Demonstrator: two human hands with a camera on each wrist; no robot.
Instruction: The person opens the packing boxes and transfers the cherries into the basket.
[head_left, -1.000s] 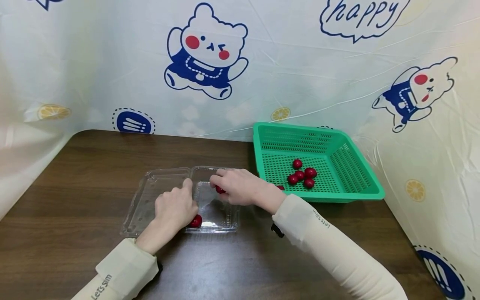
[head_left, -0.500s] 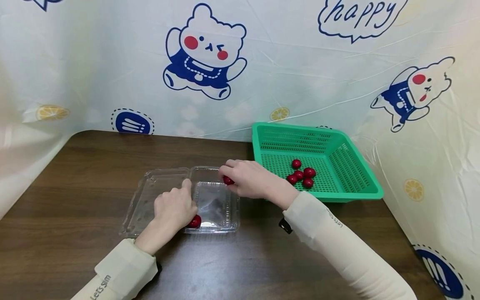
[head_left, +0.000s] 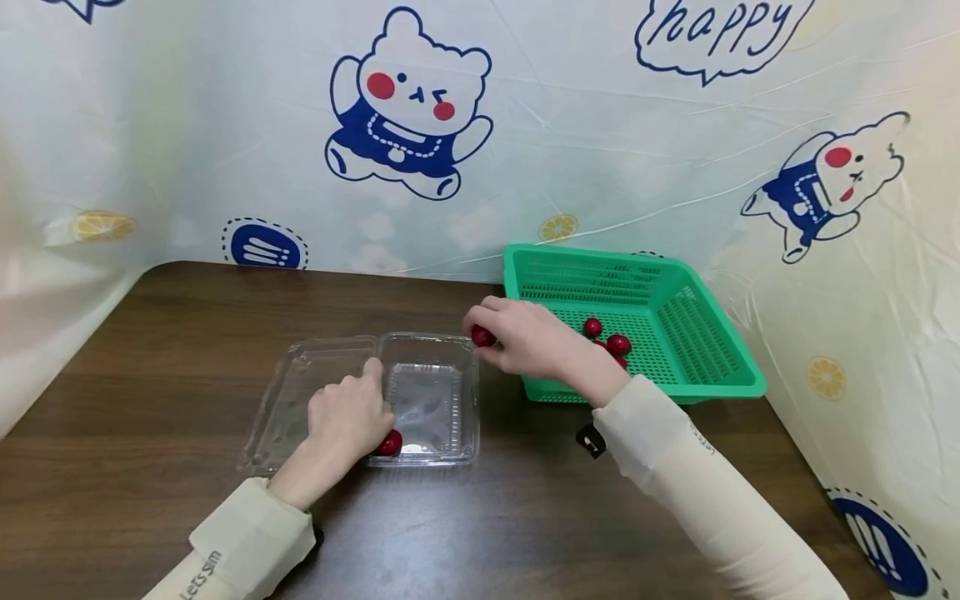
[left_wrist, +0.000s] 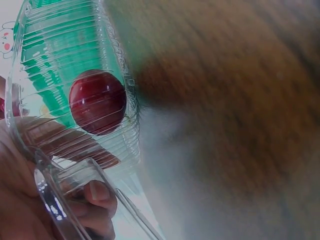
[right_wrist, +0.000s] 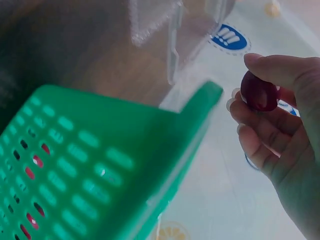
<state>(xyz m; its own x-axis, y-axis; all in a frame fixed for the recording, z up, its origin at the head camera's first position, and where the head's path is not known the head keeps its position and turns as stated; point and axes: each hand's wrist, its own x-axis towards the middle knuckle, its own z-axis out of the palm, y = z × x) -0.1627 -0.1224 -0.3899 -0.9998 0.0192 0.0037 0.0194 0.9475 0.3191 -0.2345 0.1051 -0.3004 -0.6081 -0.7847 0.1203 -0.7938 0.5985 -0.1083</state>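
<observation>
My right hand (head_left: 528,337) pinches a small, round, dark-red fruit (right_wrist: 259,92) between thumb and fingers. It is in the air between the clear plastic container (head_left: 472,454) and the green basket (head_left: 720,390). The container lies unfolded, lid (head_left: 258,454) to the left. My left hand (head_left: 348,417) grips it near the hinge, index finger pointing along the fold; in the left wrist view, curled fingers (left_wrist: 97,192) show behind the clear plastic rim. One more red fruit (head_left: 390,442) sits in the container's near left corner, beside that hand and partly hidden by it.
Several red fruits (head_left: 618,345) lie in the basket, some hidden behind my right wrist. The basket's left rim stands close to that forearm. Behind the brown table (head_left: 210,308) hangs a printed curtain (head_left: 600,125).
My right hand has moved from over the container up and right to the basket's left edge, still holding its fruit. The left hand and container have stayed in place.
</observation>
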